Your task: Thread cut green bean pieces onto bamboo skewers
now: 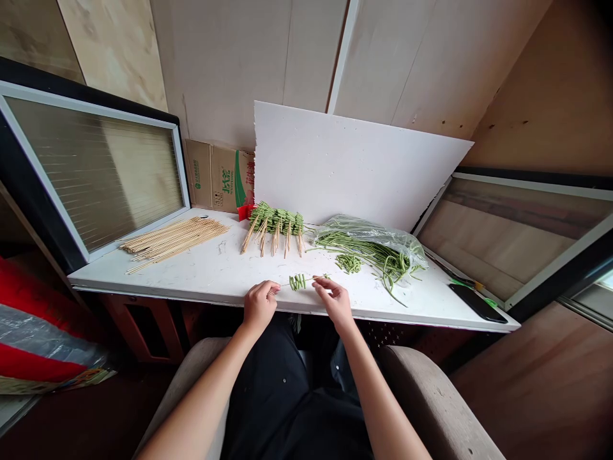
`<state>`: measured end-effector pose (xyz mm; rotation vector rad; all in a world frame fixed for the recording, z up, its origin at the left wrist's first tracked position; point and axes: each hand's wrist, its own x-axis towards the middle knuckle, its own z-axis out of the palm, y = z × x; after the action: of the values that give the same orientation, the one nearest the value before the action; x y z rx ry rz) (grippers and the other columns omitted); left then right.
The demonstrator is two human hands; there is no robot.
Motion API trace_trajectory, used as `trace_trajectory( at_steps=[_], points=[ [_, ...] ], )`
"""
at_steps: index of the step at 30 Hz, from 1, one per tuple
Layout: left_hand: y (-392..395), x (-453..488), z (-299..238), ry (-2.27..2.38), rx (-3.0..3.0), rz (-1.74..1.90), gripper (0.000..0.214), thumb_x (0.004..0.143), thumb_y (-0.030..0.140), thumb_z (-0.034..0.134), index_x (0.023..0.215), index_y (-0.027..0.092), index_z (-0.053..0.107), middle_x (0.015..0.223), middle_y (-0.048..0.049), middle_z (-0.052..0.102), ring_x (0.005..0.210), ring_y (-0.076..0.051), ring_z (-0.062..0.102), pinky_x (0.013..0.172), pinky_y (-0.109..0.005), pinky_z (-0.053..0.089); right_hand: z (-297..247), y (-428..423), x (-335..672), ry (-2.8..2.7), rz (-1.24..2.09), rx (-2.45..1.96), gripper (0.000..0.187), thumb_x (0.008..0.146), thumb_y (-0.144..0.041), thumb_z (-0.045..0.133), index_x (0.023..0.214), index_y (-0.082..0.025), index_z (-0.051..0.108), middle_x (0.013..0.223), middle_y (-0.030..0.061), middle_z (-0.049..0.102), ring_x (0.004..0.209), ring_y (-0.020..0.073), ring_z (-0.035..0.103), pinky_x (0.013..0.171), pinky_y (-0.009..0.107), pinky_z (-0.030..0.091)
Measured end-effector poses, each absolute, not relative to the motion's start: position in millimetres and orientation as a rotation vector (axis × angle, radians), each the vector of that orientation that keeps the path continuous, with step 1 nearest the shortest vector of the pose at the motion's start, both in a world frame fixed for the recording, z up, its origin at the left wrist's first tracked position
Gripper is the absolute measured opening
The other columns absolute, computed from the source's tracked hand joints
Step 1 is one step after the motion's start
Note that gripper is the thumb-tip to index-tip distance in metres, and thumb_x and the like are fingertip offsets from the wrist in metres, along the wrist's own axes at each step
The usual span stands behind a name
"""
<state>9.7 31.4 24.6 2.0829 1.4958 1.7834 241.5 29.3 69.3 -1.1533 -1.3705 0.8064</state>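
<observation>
Low over the table's front edge, a thin bamboo skewer [284,285] runs roughly level between my two hands. Several short pieces of green long bean [297,282] are threaded on it in a row. My left hand [261,303] is closed in a pinch around the skewer's left end. My right hand [334,300] has thumb and fingers drawn together at the right end, apparently on the skewer; the exact contact is too small to make out. A bit of green bean shows just behind the right fingertips.
Loose bamboo skewers [175,239] lie at left on the white table [201,278]. Finished bean skewers [275,223] are stacked at the back. Cut pieces [348,262] sit beside long beans [357,241] in a plastic bag. A phone [477,303] lies right; a cardboard box [218,176] stands behind.
</observation>
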Motion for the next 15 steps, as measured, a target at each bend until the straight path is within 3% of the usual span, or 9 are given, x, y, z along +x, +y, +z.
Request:
trace_trajectory(
  at_steps=[2, 6, 15],
  points=[
    [33.0, 6.4, 22.4, 1.525, 2.03, 1.794, 0.039, 0.076, -0.006, 0.046, 0.086, 0.022, 0.071, 0.081, -0.0006, 0.078, 0.078, -0.019, 0.076, 0.072, -0.029, 0.056, 65.1, 35.7, 261.2, -1.406, 0.56, -1.265, 0.041, 0.086, -0.045, 0.067, 0.116, -0.02, 0.079, 0.104, 0.0119, 0.079, 0.093, 0.028, 0.064, 0.08, 0.041, 0.05],
    [34.5, 4.1, 19.0, 1.555, 1.973, 1.795, 0.037, 0.076, -0.005, 0.047, 0.086, 0.022, 0.071, 0.081, -0.0007, 0.078, 0.079, -0.02, 0.076, 0.073, -0.029, 0.057, 53.9, 44.4, 292.7, -1.523, 0.048, -1.471, 0.035, 0.09, -0.037, 0.057, 0.108, -0.019, 0.081, 0.109, 0.0142, 0.076, 0.107, 0.0327, 0.054, 0.095, 0.047, 0.043],
    [31.9, 10.7, 19.9, 1.55, 2.018, 1.75, 0.037, 0.077, -0.004, 0.047, 0.086, 0.022, 0.071, 0.081, -0.0009, 0.078, 0.078, -0.02, 0.076, 0.071, -0.029, 0.056, 46.3, 55.2, 291.3, -1.652, -0.066, -1.794, 0.028, 0.096, -0.039, 0.06, 0.106, -0.024, 0.081, 0.11, 0.0142, 0.075, 0.11, 0.0368, 0.05, 0.082, 0.044, 0.037]
  ],
)
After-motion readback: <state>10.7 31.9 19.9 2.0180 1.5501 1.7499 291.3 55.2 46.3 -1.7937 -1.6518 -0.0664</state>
